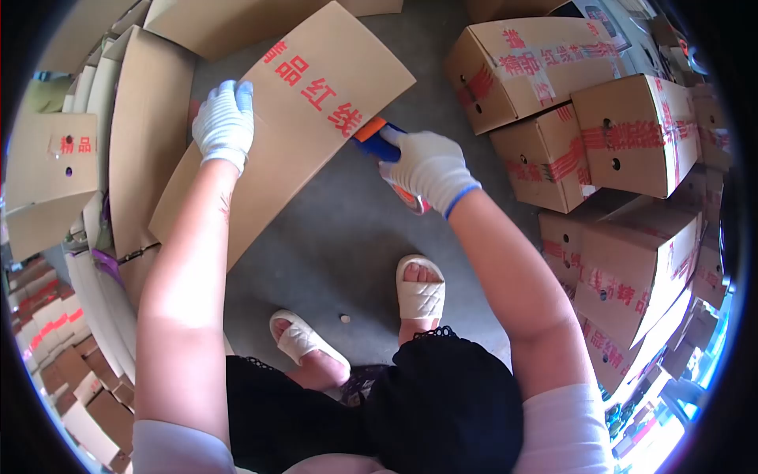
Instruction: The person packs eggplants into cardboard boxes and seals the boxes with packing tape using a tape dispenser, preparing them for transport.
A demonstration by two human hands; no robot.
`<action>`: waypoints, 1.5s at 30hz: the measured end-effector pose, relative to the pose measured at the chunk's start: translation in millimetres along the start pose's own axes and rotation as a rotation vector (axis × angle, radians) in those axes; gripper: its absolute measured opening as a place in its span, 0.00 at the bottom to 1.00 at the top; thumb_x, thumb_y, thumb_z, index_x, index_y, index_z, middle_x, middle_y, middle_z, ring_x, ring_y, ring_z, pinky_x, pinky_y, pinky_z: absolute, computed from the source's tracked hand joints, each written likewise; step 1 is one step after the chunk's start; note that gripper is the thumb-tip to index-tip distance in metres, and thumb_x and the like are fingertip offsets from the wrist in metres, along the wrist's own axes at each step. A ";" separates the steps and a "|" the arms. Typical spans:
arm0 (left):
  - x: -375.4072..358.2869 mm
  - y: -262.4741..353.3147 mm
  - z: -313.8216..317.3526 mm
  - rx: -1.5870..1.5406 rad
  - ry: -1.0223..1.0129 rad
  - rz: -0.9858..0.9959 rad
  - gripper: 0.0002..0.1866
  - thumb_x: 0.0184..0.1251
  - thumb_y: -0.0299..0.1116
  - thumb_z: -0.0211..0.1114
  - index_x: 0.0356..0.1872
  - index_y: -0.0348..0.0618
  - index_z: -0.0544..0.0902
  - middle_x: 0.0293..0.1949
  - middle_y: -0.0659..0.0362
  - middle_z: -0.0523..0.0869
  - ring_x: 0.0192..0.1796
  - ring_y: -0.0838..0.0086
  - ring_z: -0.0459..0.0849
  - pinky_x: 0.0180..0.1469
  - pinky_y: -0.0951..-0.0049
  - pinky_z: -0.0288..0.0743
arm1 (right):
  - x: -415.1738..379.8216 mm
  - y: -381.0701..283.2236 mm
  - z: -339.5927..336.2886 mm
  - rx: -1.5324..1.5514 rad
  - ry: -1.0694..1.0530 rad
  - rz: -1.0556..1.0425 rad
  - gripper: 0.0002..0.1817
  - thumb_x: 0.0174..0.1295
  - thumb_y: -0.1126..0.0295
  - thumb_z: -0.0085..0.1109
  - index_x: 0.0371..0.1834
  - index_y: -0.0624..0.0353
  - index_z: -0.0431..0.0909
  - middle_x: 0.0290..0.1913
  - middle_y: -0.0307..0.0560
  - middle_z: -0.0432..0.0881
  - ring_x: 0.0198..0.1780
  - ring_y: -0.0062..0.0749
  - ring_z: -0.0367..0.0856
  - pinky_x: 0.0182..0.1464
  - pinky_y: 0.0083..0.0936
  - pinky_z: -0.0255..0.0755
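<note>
A brown cardboard box (292, 134) with red Chinese lettering is held tilted in front of me. My left hand (225, 126), in a white knit glove, is closed on the box's left edge, fingers over the upper side. On the right, my gloved right hand (430, 166) grips a tape dispenser (381, 139), blue with an orange front. That orange front lies right at the box's right edge, by the last red character. Part of the tape roll (410, 199) shows below my right hand; the dispenser's handle is hidden in my palm.
Taped boxes with red print (545, 71) are stacked along the right. Flattened and upright cardboard (150, 134) lines the left side. My sandaled feet (420, 292) stand on the grey floor (316, 245), with a small pale round object (345, 319) between them.
</note>
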State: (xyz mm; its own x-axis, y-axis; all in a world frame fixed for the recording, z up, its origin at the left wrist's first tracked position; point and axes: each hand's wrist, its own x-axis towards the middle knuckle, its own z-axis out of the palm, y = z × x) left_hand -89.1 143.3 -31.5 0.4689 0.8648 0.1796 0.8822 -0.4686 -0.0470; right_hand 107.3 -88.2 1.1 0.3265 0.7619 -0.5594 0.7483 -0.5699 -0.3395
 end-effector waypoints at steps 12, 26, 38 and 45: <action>-104.9 34.1 -73.9 -0.227 -0.071 0.394 0.35 0.64 0.44 0.69 0.71 0.46 0.68 0.65 0.43 0.75 0.64 0.46 0.75 0.65 0.50 0.68 | -119.3 112.2 48.1 0.576 0.176 0.154 0.35 0.55 0.55 0.67 0.65 0.60 0.76 0.44 0.60 0.86 0.44 0.41 0.86 0.51 0.30 0.76; -193.7 -45.7 -96.2 -0.100 -0.659 0.051 0.70 0.34 0.64 0.82 0.78 0.44 0.52 0.66 0.42 0.72 0.69 0.49 0.71 0.71 0.47 0.64 | -421.3 167.2 -38.6 0.547 1.003 0.144 0.39 0.59 0.61 0.56 0.74 0.68 0.65 0.66 0.55 0.76 0.58 0.36 0.80 0.59 0.31 0.75; -374.1 37.0 -116.6 -0.303 -0.150 0.578 0.25 0.68 0.42 0.59 0.66 0.55 0.77 0.66 0.53 0.74 0.67 0.57 0.73 0.68 0.54 0.66 | -392.0 -48.9 34.0 0.289 0.643 -0.459 0.42 0.37 0.65 0.80 0.64 0.54 0.78 0.40 0.56 0.83 0.35 0.47 0.85 0.41 0.34 0.81; -322.4 -4.5 -151.9 -1.591 -1.097 -0.169 0.27 0.72 0.58 0.60 0.47 0.40 0.88 0.44 0.55 0.89 0.52 0.67 0.86 0.62 0.65 0.75 | -381.5 -63.5 112.0 0.227 0.625 -0.449 0.43 0.41 0.64 0.80 0.68 0.47 0.76 0.41 0.57 0.81 0.34 0.48 0.84 0.37 0.33 0.81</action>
State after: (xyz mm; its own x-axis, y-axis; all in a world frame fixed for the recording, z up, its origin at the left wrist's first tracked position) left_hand -250.9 -160.8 60.1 0.7725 0.3342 -0.5400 0.3692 0.4555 0.8101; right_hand -129.4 -377.1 151.4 0.3352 0.9265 0.1710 0.7712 -0.1655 -0.6147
